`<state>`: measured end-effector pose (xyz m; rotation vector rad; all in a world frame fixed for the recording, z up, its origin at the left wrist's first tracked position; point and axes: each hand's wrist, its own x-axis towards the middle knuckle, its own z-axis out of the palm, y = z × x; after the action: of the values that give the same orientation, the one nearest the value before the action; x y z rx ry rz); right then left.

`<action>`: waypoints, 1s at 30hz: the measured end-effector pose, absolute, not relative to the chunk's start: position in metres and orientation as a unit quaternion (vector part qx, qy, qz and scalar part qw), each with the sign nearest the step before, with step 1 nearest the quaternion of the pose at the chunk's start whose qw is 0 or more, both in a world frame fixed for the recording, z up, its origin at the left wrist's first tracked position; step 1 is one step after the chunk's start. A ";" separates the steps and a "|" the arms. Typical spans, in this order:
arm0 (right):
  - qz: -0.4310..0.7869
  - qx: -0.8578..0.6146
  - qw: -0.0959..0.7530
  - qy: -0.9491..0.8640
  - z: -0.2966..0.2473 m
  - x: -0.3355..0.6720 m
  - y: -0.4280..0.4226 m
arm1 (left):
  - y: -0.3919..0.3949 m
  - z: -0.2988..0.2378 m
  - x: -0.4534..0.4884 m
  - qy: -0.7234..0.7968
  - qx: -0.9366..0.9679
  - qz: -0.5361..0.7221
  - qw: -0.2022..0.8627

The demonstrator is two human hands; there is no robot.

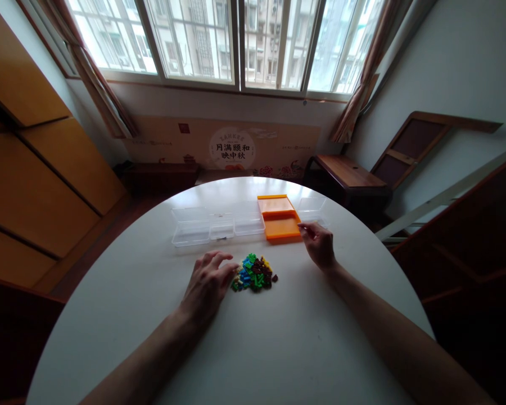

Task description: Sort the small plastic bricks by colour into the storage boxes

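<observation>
A small heap of colourful building bricks (255,273) in green, blue, brown and yellow lies in the middle of the round white table (253,337). My left hand (208,281) rests palm down just left of the heap, fingers spread and curled, fingertips touching its edge. My right hand (319,243) hovers at the right front corner of an open orange box (280,219), fingers pinched together; whether anything is in the pinch is too small to tell. Clear plastic boxes (217,225) stand in a row behind the heap.
Another clear box (312,207) sits right of the orange one. Beyond the table are a window, a low wooden bench (348,174) at the right, a folded frame against the wall and wooden cabinets (37,169) at the left.
</observation>
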<state>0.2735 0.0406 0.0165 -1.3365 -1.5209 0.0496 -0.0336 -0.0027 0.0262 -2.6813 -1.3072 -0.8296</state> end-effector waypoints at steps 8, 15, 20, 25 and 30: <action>0.028 -0.554 0.524 -0.647 0.017 0.270 0.039 | -0.004 0.029 -0.032 -0.451 -0.852 -0.267 0.016; 0.046 -0.543 0.515 -0.662 0.020 0.261 0.034 | -0.002 0.028 -0.032 -0.462 -0.843 -0.276 0.016; 0.147 -0.506 0.494 -0.692 0.025 0.238 0.022 | -0.007 0.034 -0.028 -0.417 -0.843 -0.337 0.053; 0.282 -0.428 0.409 -0.755 0.036 0.206 -0.001 | -0.015 0.042 -0.021 -0.346 -0.849 -0.393 0.078; 0.322 -0.429 0.413 -0.736 0.045 0.194 -0.009 | -0.017 0.043 -0.021 -0.346 -0.831 -0.428 0.077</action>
<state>0.1938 -0.0087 0.0452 -1.0796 -1.8519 0.8087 -0.0205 -0.0169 0.0426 -2.4892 -1.0377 -1.2835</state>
